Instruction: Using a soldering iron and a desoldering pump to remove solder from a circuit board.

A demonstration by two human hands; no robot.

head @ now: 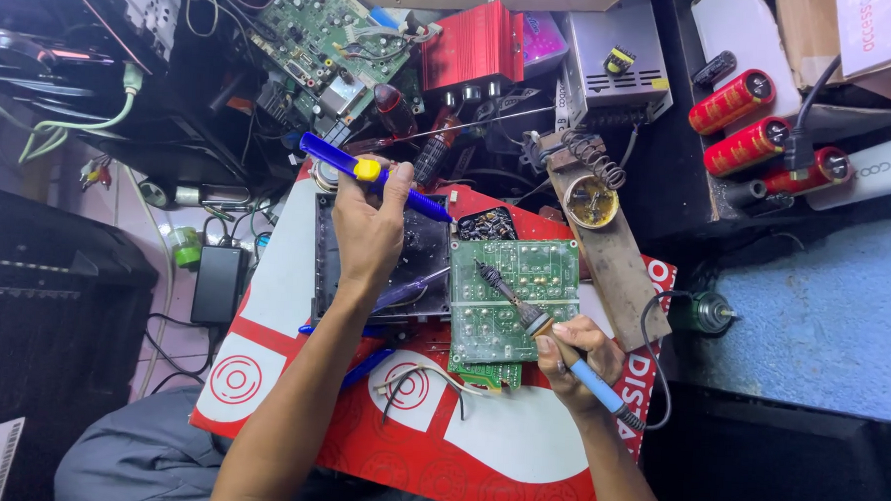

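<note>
Your right hand [573,354] grips a blue-handled soldering iron [547,333], tip on the green circuit board [512,295]. Your left hand [368,227] holds a blue-and-yellow desoldering pump [369,172] above the black chassis [380,268], just beside the board.

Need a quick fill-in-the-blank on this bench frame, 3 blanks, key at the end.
1. The right hand holds a soldering iron whose tip rests on the ____ circuit board.
2. The left hand holds a blue tool with a ____ band.
3. Three ____ cylinders lie at the upper right.

Missing words: green; yellow; red
</note>
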